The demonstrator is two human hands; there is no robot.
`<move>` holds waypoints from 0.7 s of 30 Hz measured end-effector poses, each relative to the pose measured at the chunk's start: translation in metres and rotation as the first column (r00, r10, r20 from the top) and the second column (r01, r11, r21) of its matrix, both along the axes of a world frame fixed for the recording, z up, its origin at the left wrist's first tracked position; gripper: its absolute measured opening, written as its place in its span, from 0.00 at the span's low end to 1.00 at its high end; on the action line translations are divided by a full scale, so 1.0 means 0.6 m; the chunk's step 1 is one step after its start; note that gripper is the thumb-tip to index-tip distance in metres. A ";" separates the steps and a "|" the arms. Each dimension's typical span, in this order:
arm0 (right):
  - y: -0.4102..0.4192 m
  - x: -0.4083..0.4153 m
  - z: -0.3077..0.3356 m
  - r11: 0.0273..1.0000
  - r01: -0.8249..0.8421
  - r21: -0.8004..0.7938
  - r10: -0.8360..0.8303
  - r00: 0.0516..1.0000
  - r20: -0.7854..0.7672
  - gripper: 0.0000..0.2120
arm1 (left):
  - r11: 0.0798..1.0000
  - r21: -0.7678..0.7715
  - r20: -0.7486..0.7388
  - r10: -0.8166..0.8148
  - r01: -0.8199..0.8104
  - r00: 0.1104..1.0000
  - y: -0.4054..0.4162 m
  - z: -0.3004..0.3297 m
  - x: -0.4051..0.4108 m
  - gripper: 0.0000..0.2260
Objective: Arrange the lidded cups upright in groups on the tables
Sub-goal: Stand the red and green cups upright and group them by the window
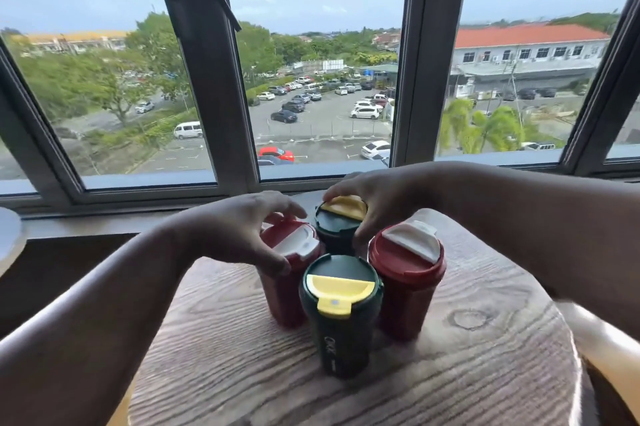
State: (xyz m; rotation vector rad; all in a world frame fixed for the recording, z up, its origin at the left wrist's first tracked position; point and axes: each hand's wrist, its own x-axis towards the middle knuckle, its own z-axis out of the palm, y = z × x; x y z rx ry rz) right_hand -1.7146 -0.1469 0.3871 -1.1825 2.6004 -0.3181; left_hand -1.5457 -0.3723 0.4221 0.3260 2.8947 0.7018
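Observation:
Several lidded cups stand upright in a tight cluster on a round wooden table [450, 373]. Nearest me is a dark green cup with a yellow flap [341, 314]. To its right stands a red cup with a white flap [408, 280]. My left hand [242, 231] grips the lid rim of the left red cup [287, 273] from above. My right hand [377, 197] clasps the lid of the far green cup [337, 228], fingers around its yellow flap. The far cup's body is mostly hidden behind the others.
A window sill [138, 217] and dark window frames [207, 79] run just behind the table, with a car park outside. The edge of another round table [8, 235] shows at far left. A pale chair edge [609, 353] curves past the table's right side.

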 end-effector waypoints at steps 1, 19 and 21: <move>0.000 -0.003 -0.002 1.000 0.009 -0.021 -0.009 1.000 0.001 0.46 | 1.000 -0.001 0.001 0.004 -0.004 1.000 -0.001 -0.001 0.000 0.35; 0.003 0.001 -0.015 0.990 -0.034 -0.139 0.005 0.979 -0.204 0.35 | 0.990 0.047 -0.085 0.134 -0.131 0.987 0.010 -0.025 0.037 0.31; 0.003 -0.001 -0.016 0.990 -0.006 -0.141 -0.022 0.980 -0.197 0.35 | 0.991 0.070 -0.063 0.117 -0.113 0.991 0.005 -0.025 0.034 0.33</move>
